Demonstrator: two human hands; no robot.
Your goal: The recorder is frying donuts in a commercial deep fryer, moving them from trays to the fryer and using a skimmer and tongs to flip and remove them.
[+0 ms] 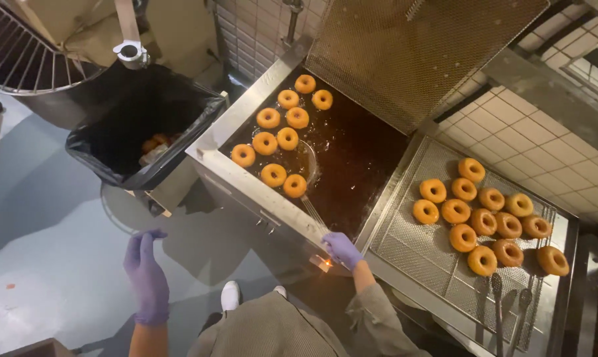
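- doughnuts (280,139) are floating in the dark oil of the fryer (246,182), some over a wire skimmer (305,168).
- right hand (341,248) is closing its grip on the skimmer's handle at the fryer's front edge.
- left hand (147,274) is hanging open over the floor, holding nothing.
- more doughnuts (484,218) are lying on the draining rack (411,251).

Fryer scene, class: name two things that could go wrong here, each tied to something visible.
1. The right hand holds a skimmer handle over the hot oil; a splash could burn it.
2. The doughnuts floating there look golden already and might overbrown if left.
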